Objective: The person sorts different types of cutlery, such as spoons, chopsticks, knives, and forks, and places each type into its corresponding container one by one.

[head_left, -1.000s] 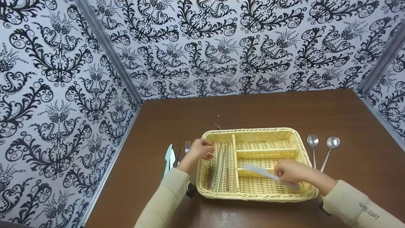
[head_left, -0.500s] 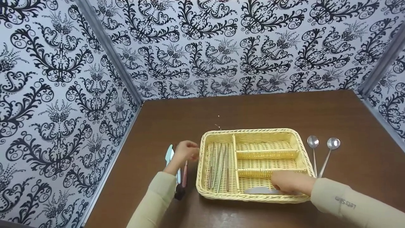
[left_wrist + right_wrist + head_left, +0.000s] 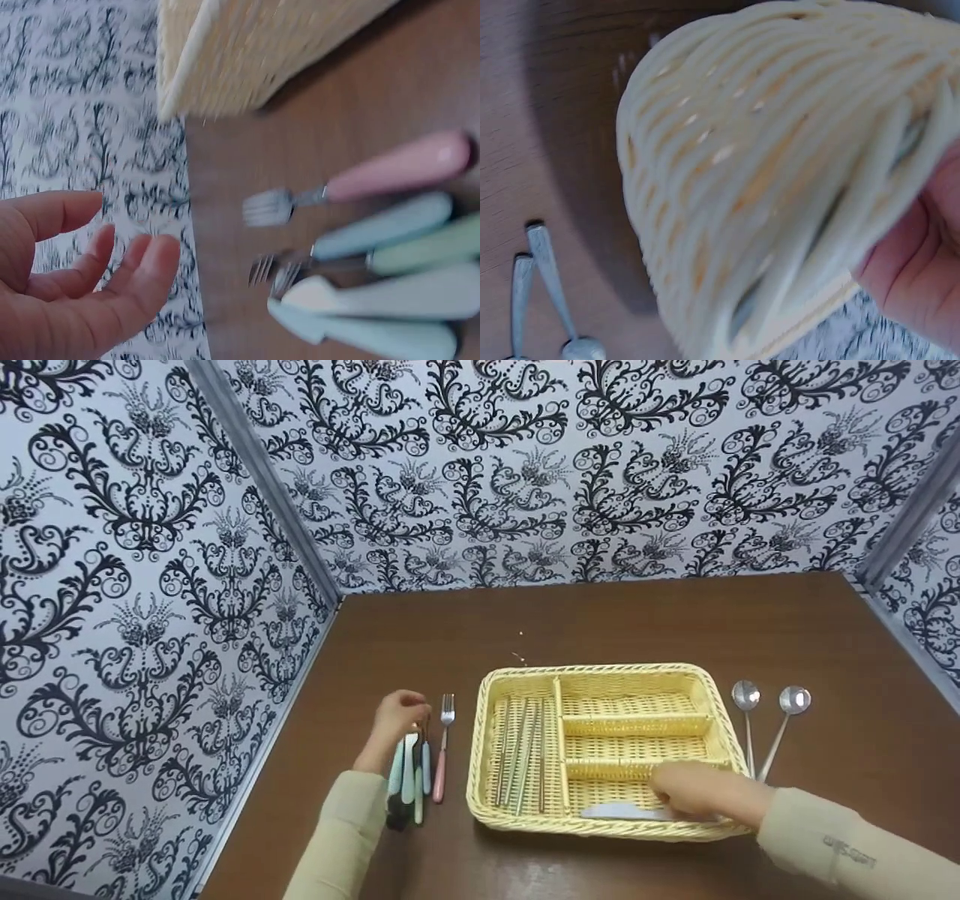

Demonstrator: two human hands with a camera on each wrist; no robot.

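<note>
My left hand (image 3: 397, 716) hovers over a cluster of cutlery left of the basket, fingers loosely bent and nothing between them. In the left wrist view, that cluster holds a white knife (image 3: 375, 298), a mint knife (image 3: 390, 337), a fork with a blue handle (image 3: 386, 227) and a fork with a green handle (image 3: 427, 247). A pink-handled fork (image 3: 397, 166) lies a little apart. My right hand (image 3: 690, 790) is down in the front compartment of the wicker basket (image 3: 600, 829), fingers curled at a pale knife (image 3: 622, 811). The basket wall hides the knife in the right wrist view.
Several chopsticks (image 3: 523, 757) lie in the basket's long left compartment. Dividers (image 3: 637, 725) split the right side into three compartments. Two metal spoons (image 3: 770, 727) lie on the brown table (image 3: 600, 622) right of the basket. Patterned walls (image 3: 525, 472) stand behind and at the sides.
My right hand has lowered the pale knife into the front compartment. My left hand has moved left from over the basket to the cutlery, uncovering the pink-handled fork.
</note>
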